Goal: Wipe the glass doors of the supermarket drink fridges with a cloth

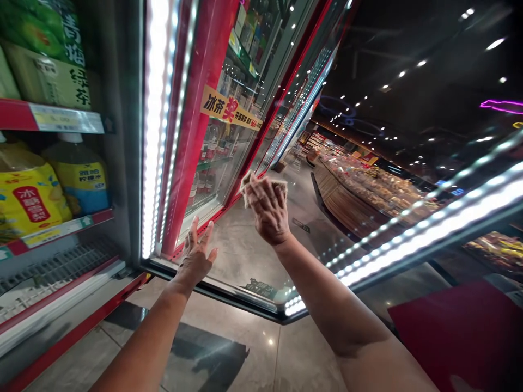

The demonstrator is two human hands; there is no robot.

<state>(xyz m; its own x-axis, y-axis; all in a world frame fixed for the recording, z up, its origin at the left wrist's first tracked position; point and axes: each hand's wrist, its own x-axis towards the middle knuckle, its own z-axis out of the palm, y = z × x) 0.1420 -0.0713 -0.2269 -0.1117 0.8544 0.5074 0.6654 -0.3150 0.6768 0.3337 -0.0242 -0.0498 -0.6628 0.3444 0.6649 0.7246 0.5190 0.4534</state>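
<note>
My right hand [268, 211] presses a light beige cleaning cloth [280, 188] flat against the glass door [232, 253] of a drinks fridge. Its fingers lie over the cloth, whose edges show on both sides. Lower and to the left, my left hand [195, 255] holds nothing, its fingers spread at the glass near the door's lower corner; whether it touches the pane I cannot tell. The door stands swung out from the fridge, framed by bright light strips [157, 130].
At left, fridge shelves [65, 117] hold bottled drinks [81, 177]. Through the glass I see a red-framed fridge [196, 125] with a yellow sticker [231, 109], and a wooden display stand [343, 201] of packaged goods. Below is a tiled floor [261, 348].
</note>
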